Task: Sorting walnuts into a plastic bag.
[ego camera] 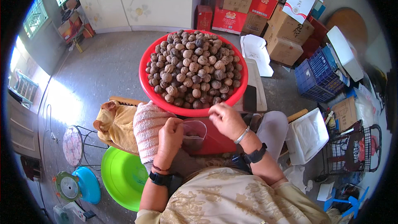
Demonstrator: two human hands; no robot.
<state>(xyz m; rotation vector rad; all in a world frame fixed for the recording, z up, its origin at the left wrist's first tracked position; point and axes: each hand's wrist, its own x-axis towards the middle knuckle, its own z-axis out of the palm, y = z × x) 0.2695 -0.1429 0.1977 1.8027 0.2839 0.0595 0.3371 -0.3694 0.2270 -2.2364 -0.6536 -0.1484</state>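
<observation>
A wide red plastic basin (143, 81) heaped with walnuts in their shells (194, 67) stands before me. My left hand (171, 135) pinches the edge of a clear, thin-walled plastic piece (195, 128), probably a bag, its pale rim standing out in a loop. My right hand (228, 120) is at the near rim of the basin, fingers loosely curled and slightly blurred; whether anything is in them is hidden. Below the basin, a red surface (214, 138) shows between my hands. A pink-striped white towel (153, 127) lies over my left knee.
A black phone (250, 99) lies right of the basin. Yellow cloth (119, 124) covers a seat at left, above a green basin (119, 174). A dial scale (69, 187), a round stool (72, 145), a white foam box (307, 137), blue crates (317, 76) and cardboard boxes (289, 31) stand around.
</observation>
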